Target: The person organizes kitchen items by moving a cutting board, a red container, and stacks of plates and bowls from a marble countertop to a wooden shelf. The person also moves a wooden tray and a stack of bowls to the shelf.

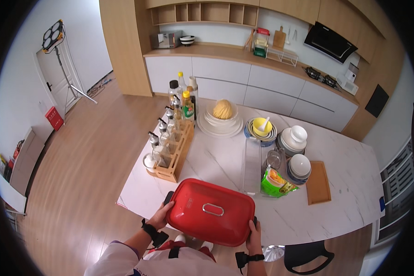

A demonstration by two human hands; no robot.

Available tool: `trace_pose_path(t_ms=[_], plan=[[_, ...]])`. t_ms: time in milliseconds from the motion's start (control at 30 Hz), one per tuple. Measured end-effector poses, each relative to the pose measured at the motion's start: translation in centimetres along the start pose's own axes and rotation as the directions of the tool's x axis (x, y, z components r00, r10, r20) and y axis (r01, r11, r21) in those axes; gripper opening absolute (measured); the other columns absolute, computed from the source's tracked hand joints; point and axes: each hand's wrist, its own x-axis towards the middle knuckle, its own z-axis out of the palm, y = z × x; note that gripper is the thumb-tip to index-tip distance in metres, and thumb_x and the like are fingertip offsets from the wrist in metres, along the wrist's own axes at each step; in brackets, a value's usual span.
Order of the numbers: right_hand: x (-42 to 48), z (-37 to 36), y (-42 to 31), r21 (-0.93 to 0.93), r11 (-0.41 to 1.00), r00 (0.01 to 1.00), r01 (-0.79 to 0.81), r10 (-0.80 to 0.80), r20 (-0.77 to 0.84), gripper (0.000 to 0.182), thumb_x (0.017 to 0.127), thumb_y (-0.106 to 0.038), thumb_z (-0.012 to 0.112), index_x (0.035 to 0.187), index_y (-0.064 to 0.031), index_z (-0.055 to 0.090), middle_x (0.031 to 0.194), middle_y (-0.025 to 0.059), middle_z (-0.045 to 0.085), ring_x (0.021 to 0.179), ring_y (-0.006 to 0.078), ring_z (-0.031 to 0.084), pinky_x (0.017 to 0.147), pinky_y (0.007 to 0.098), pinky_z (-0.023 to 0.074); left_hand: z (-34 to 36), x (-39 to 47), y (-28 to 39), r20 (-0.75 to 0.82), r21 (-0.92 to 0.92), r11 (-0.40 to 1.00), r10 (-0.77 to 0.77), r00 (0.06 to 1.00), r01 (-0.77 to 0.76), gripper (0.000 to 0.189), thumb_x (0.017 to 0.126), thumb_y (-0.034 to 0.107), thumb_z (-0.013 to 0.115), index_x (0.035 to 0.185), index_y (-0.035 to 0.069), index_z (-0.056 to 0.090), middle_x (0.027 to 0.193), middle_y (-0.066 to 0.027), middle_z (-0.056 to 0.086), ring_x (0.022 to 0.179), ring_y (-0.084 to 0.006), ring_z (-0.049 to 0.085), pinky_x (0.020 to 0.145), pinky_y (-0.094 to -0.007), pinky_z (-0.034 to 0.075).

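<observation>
A red rectangular lidded pan, perhaps an electric hot pot, is between my two hands at the near edge of the marble-patterned table. Its lid carries an oval metal handle. My left hand grips the dark side handle at the left end. At the right end, my right hand grips the other dark handle. The pan overhangs the table's front edge; whether its underside touches the tabletop is hidden.
Left of centre stands a wooden rack of glass oil bottles, with sauce bottles behind. White plates, stacked bowls, a clear ribbed tray, a green food pouch and a wooden tray occupy the table. A black chair stands below its front edge.
</observation>
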Motion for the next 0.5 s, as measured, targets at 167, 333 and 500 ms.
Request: trace_pose_path(t_ms=[167,333,500], plan=[[-4.2,0.9,0.9,0.005,1.0,1.0,0.01,-0.01,0.016,0.032,0.093,-0.013,0.055,0.122,-0.0029,0.044,0.121,0.0112,0.054,0.11,0.022,0.054,0.095,0.0365,0.0449,-1.7,-3.9,1.0,0.028,0.026,0.998,0.053,0.998,-0.054,0.053,0.09,0.024,0.063,0.132,0.007,0.034,0.122,-0.0107,0.051,0.109,-0.0205,0.055,0.092,-0.0359,0.049],[-7.9,4.5,4.0,-0.058,0.998,1.0,0.0,0.0,0.001,0.033,0.092,-0.017,0.055,0.12,-0.0024,0.045,0.119,0.0117,0.055,0.109,0.0225,0.054,0.093,0.0364,0.0457,-5.6,-9.2,3.9,-0.03,0.055,0.994,0.099,0.995,-0.097,0.057,0.088,0.026,0.065,0.131,0.003,0.034,0.122,-0.0108,0.051,0.109,-0.0192,0.054,0.093,-0.0328,0.048],[-11.5,13.0,7.2,-0.093,0.995,0.994,-0.022,0.032,0.105,0.035,0.092,-0.021,0.056,0.119,-0.002,0.046,0.116,0.0117,0.056,0.105,0.0224,0.057,0.091,0.0361,0.047,-13.2,-15.5,6.5,-0.156,0.067,0.977,0.209,0.965,-0.201,0.059,0.087,0.028,0.066,0.13,0.001,0.035,0.12,-0.0124,0.052,0.108,-0.0186,0.055,0.093,-0.0319,0.047]])
